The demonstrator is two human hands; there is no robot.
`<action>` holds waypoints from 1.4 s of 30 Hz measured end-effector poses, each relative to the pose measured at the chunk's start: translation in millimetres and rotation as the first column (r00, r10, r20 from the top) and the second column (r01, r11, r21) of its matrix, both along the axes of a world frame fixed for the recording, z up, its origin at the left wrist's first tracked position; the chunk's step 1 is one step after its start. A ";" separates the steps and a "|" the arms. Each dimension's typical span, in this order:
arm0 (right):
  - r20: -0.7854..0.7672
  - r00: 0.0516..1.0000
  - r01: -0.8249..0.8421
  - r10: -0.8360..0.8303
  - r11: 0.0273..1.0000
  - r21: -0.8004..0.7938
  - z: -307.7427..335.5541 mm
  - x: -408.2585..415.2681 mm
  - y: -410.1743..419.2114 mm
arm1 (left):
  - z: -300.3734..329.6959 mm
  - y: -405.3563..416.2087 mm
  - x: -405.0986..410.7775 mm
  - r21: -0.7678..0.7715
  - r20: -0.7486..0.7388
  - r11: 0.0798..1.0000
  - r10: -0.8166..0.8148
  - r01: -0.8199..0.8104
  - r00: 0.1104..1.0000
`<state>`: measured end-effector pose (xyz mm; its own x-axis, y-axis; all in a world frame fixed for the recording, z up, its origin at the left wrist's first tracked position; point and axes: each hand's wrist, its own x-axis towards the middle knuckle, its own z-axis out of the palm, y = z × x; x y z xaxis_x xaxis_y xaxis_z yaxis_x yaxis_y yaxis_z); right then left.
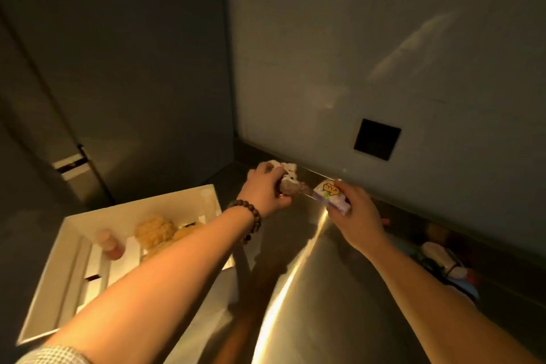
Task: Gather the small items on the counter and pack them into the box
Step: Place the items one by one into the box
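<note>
My left hand point(266, 190) is curled round a clutch of small white and brownish items point(288, 183) above the back of the steel counter point(319, 289). My right hand point(354, 216) grips a small purple-and-white packet point(331, 196) with a yellow cartoon print, right beside the left hand. The open white box point(74, 248) stands at the left, below both hands. Inside it lie a tan plush toy point(158, 230) and a pinkish cylinder point(107, 242).
More small items, white, blue and red point(443, 260), lie blurred along the counter's back edge at the right. A black square plate point(376, 139) is set in the wall behind. A dark cabinet door with a handle point(71, 165) stands at the left.
</note>
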<state>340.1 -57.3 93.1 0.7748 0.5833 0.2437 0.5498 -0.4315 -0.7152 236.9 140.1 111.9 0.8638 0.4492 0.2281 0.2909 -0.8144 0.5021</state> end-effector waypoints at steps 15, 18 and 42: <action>-0.090 0.929 -0.357 0.358 0.934 0.028 13.2 -154.1 181.2 | -18.7 109.2 -241.9 -0.177 -0.125 0.977 0.095 -0.116 0.988; -0.118 0.923 -0.366 0.368 0.930 0.033 7.1 -163.9 187.3 | -37.2 96.2 -229.7 -0.239 -0.130 0.971 0.000 -0.031 0.992; -0.069 0.958 -0.279 0.280 0.960 0.023 8.8 -107.6 157.5 | -54.8 75.4 -167.8 -0.029 -0.587 0.990 -0.126 0.135 0.800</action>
<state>232.5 100.1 101.9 0.5968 0.7762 0.2031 0.5951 -0.2584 -0.7610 69.1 215.5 57.1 0.8850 0.3229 -0.3355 0.4163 -0.8714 0.2595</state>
